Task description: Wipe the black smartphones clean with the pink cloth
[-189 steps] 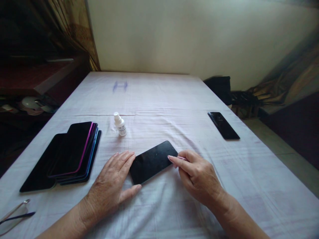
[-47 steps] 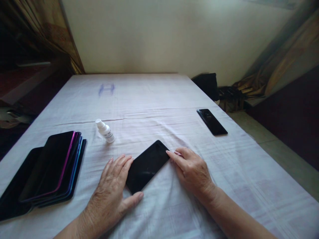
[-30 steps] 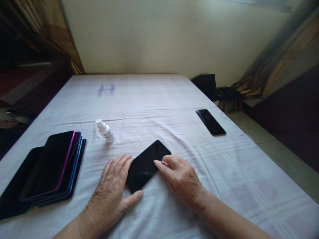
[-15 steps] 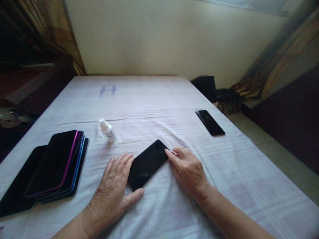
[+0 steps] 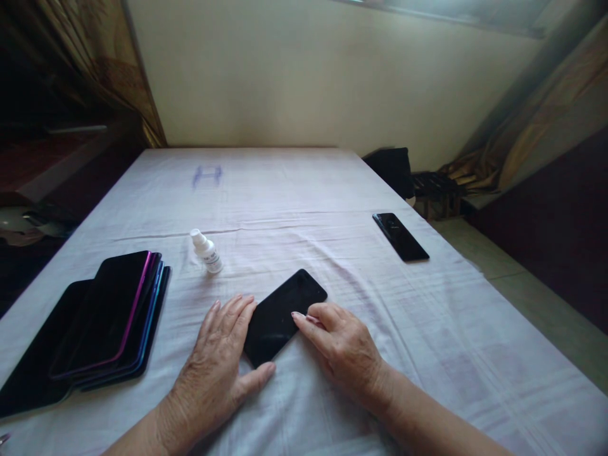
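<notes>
A black phone lies screen up and slanted on the white cloth in front of me. My left hand rests flat on the cloth, fingers along the phone's left edge and thumb at its near corner, bracing it. My right hand is curled at the phone's right long edge, about halfway along it. It pinches a thin pink item against that edge; what the item is I cannot make out.
A small white bottle lies on its side behind the phone. A fanned stack of dark phones sits at the left. Another black phone lies near the cloth-covered table's right edge. A dark bag stands beyond it.
My right hand has slid from the phone's far right corner toward me along its right edge. My left hand and the phone have stayed put.
</notes>
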A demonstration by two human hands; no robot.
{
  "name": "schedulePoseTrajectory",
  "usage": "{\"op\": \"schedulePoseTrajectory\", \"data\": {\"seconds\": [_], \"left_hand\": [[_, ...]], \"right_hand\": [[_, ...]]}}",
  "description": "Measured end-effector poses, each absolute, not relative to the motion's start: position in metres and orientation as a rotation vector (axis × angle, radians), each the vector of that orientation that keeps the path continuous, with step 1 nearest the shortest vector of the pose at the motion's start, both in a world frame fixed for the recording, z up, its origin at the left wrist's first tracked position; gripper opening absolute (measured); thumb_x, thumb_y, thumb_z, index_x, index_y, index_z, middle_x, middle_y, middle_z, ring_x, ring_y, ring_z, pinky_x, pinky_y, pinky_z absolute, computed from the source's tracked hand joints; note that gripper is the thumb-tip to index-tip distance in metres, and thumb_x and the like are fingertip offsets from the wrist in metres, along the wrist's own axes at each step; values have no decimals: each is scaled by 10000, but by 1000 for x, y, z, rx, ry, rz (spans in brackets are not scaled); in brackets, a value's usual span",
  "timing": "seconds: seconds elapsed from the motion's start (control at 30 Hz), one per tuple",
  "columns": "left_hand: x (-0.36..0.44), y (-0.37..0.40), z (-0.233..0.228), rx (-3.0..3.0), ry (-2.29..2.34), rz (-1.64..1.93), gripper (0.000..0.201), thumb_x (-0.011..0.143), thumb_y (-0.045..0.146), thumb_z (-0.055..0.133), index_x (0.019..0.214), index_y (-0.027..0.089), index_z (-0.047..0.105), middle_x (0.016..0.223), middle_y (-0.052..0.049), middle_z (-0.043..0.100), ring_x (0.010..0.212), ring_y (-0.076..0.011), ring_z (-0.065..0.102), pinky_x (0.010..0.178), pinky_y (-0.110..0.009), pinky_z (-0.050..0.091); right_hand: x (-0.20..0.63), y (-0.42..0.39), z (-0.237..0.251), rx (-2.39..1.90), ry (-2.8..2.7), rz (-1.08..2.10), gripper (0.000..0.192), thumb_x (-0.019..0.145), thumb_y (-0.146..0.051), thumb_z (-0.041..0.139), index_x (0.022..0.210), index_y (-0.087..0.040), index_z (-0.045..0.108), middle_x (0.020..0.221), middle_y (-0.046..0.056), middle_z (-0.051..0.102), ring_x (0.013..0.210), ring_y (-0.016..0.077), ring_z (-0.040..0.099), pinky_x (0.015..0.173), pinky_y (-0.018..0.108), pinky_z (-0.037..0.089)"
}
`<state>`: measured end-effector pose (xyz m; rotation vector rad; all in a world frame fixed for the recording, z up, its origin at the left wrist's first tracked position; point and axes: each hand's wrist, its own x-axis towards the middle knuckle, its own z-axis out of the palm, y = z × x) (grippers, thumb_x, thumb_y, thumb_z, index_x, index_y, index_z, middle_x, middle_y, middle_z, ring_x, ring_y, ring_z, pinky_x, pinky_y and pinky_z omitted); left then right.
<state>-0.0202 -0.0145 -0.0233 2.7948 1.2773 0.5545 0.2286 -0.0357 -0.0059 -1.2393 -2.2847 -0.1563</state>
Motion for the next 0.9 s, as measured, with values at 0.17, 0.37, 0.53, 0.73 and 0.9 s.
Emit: {"op": "schedulePoseTrajectory", "data": {"seconds": [0.17,0.37,0.53,0.73,0.9], "left_hand": [[-21,-14,-23,2797,1271,554,784,827,472,636,1455,111,337,1449,-185,500,1358,-337,439,1172,-506,247],[-20,-14,-23,2787,1270,538,786,823,461,643,1457,110,339,1455,-181,494,1369,-331,429,1187,-498,219],[-21,-14,-23,2789,1269,541,782,822,466,643,1451,109,346,1449,-183,500,1367,-333,433,1188,-497,214],[-21,-14,-24,2801,1278,547,782,833,475,618,1467,128,318,1453,-176,502,1375,-327,428,1187,-492,221],[-21,-14,-23,2754,1283,555,788,833,474,610,1485,164,293,1458,-169,501,1362,-341,447,1171,-525,258]], "right_hand": [[233,-34,-5,-1272,-2249,-148,313,973,-108,448,1139,-185,701,894,73,662,781,162,602,703,258,505],[260,-29,-10,-1464,-2191,-220,330,941,-86,476,1159,-168,709,944,99,668,842,196,627,722,291,523],[262,-29,-11,-1459,-2177,-226,327,943,-93,467,1164,-143,703,934,107,669,830,199,623,713,295,531],[240,-39,-3,-1244,-2249,-108,312,971,-108,444,1126,-176,706,883,75,666,774,157,606,695,256,514],[239,-41,-1,-1224,-2283,-53,285,954,-107,496,1129,-186,706,898,72,664,778,156,614,694,257,513]]}}
